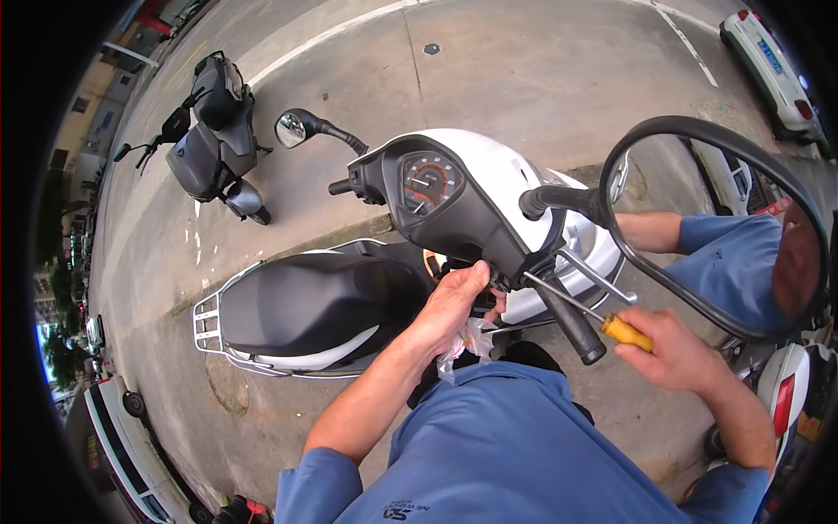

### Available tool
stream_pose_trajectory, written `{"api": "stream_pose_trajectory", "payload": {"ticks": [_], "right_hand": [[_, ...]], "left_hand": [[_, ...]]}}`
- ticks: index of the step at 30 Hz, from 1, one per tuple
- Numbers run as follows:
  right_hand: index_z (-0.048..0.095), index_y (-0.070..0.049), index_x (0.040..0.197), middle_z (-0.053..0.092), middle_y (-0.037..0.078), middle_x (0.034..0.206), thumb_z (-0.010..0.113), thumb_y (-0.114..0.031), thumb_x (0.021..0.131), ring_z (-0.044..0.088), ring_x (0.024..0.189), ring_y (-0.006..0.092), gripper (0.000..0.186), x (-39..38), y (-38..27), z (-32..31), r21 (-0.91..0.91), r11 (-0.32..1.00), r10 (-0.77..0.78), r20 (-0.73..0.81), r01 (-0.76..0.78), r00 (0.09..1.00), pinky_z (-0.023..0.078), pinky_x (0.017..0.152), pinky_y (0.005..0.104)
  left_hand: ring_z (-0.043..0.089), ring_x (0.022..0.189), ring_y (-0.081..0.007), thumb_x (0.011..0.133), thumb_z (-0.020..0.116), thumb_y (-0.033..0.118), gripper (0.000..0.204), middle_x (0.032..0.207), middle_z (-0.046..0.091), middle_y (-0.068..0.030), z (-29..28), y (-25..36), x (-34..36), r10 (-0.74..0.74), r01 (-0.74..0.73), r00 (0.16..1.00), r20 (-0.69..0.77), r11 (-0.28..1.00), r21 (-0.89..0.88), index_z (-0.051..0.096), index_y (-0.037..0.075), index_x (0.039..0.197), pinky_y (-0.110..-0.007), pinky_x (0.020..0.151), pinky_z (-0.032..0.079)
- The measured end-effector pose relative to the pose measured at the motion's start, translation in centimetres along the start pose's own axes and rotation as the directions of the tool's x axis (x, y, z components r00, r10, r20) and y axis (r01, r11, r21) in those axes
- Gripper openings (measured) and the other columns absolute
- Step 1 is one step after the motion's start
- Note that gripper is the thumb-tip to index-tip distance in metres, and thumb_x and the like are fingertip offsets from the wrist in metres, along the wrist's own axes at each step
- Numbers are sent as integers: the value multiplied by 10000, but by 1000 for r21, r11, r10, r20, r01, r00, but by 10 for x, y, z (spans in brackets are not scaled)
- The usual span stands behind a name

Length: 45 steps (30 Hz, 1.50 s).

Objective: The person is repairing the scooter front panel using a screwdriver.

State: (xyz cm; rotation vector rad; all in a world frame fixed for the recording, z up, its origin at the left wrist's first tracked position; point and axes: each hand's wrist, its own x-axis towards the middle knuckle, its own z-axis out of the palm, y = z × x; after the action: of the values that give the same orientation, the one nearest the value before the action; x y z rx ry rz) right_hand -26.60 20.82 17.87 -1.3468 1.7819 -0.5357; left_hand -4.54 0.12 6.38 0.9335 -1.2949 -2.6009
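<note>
A white and black scooter [489,175] stands in front of me, its handlebar and round-cornered gauge cluster [429,182] turned my way. My right hand [670,349] is closed around the yellow handle of a screwdriver [627,334]. Its metal shaft slants up and left, over the black handlebar grip [576,327], to the handlebar cover. Beneath that cover my left hand [458,301] is closed, thumb pressed by a small dark part that I cannot make out. A crumpled clear plastic bag [467,348] with red print hangs from under this hand's fingers.
A large black mirror [628,236] stands close above my right forearm; a smaller mirror [292,129] is at the far side. The scooter's black seat [305,301] stretches left to a metal rear rack [208,323]. A grey scooter [209,148] and a white car [768,70] are parked beyond.
</note>
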Motion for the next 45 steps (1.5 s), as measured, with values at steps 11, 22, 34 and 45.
{"api": "stream_pose_trajectory", "payload": {"ticks": [11, 22, 34, 45], "right_hand": [[558, 17, 1044, 586, 219, 780, 691, -122, 828, 606, 706, 422, 289, 2, 15, -1, -17, 996, -87, -4, 87, 996, 449, 580, 427], [557, 17, 1057, 591, 213, 784, 692, -121, 828, 607, 700, 417, 300, 6, 21, -3, -26, 994, -109, 38, 110, 993, 456, 587, 423], [557, 17, 1049, 590, 219, 785, 696, -128, 821, 603, 708, 431, 304, 6, 23, -3, -46, 990, -129, 20, 130, 991, 455, 593, 432], [552, 15, 1047, 587, 219, 798, 692, -131, 825, 600, 712, 432, 300, 7, 25, -3, 1, 993, -120, 24, 120, 992, 453, 593, 429]], "left_hand": [[566, 734, -140, 1014, 440, 500, 496, 756, 618, -41, 0, -11, 2, 43, -45, 998, -36, 996, -76, 636, 65, 877, -286, 600, 430], [558, 732, -137, 1022, 443, 484, 487, 734, 604, -35, 8, -15, -1, 33, -49, 991, -131, 992, -115, 639, 69, 857, -288, 615, 429], [557, 741, -125, 1021, 453, 478, 468, 748, 608, -26, 14, -13, -2, 71, -81, 987, -147, 995, -66, 634, 81, 854, -286, 643, 442], [555, 685, -112, 1005, 503, 469, 434, 694, 602, -20, 20, -15, -2, 61, -86, 967, -248, 992, -92, 639, 98, 826, -259, 614, 439]]}}
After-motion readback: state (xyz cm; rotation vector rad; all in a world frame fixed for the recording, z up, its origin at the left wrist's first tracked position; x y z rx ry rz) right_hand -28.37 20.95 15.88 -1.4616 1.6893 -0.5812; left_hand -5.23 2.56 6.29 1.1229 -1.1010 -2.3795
